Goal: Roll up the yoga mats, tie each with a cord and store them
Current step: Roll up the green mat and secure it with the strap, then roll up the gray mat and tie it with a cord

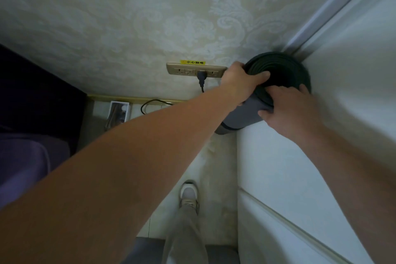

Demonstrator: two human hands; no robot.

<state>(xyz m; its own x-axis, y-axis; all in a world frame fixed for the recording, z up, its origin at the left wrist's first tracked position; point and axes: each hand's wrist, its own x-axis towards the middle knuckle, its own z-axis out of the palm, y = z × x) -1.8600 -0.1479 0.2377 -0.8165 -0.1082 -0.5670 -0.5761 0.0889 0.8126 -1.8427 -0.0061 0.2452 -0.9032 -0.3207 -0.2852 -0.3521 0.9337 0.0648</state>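
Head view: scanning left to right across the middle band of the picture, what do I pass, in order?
dark panel → white box on the floor → wall socket strip → left hand → rolled mat → white cabinet. The right hand overlaps the mat, so it is left out.

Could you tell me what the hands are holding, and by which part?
Both grip the rolled yoga mat at its top end: the left hand over the rim, the right hand round the near edge.

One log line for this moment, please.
stage: storing | mat: rolled, on end in corner | left hand: grips top rim | right hand: grips outer layer
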